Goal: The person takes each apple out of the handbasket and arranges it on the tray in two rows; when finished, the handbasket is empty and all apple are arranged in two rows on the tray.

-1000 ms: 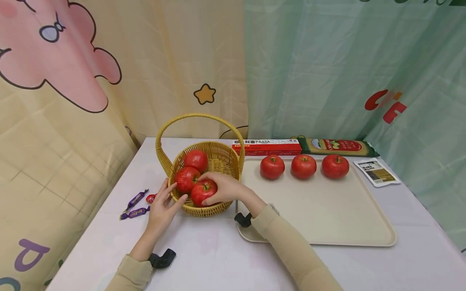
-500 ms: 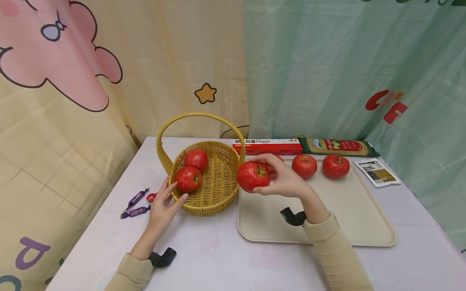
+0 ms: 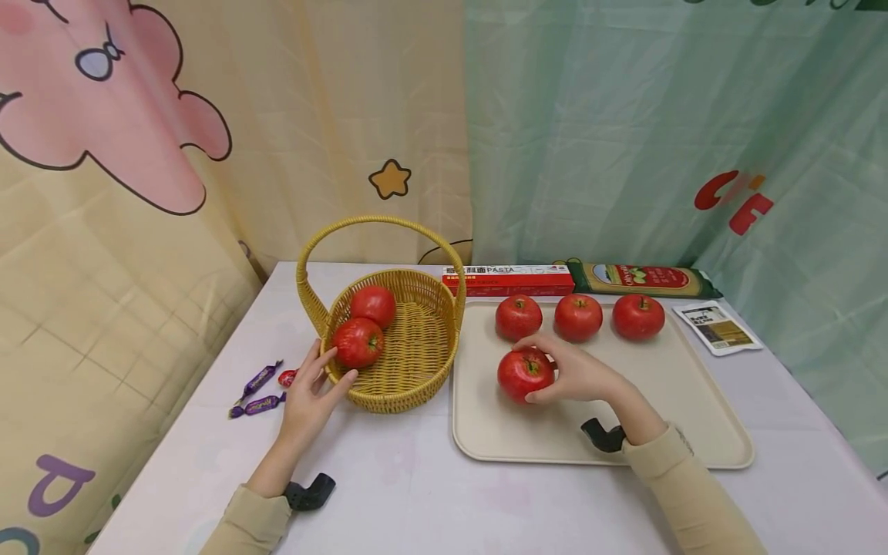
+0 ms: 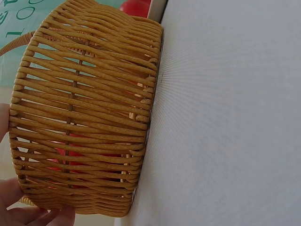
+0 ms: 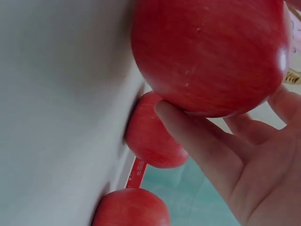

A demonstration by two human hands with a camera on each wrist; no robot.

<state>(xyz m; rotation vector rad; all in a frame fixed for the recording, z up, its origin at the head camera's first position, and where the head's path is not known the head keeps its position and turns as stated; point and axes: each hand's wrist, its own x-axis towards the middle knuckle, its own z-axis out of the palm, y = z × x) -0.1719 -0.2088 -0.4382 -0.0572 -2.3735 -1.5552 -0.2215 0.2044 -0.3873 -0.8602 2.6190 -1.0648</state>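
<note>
The head view looks far and down; low, sideways wrist views face far, left near a round yellow wicker basket [image 4: 84, 117], right nearer a round red apple [image 5: 211, 56], both shared with the head.

Apple [image 3: 526, 376] in fingers [image 3: 543, 342] (tray [image 3: 666, 408] beneath)

The apples [image 3: 522, 378] are red, the basket [image 3: 416, 339] woven yellow-tan, the tray [image 3: 631, 401] cream, the long candies [image 3: 262, 405] purple.

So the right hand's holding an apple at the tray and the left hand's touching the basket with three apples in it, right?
No: the basket holds two apples, not three, as the head view shows. The right hand does hold an apple at the tray, and the left hand touches the basket.
</note>
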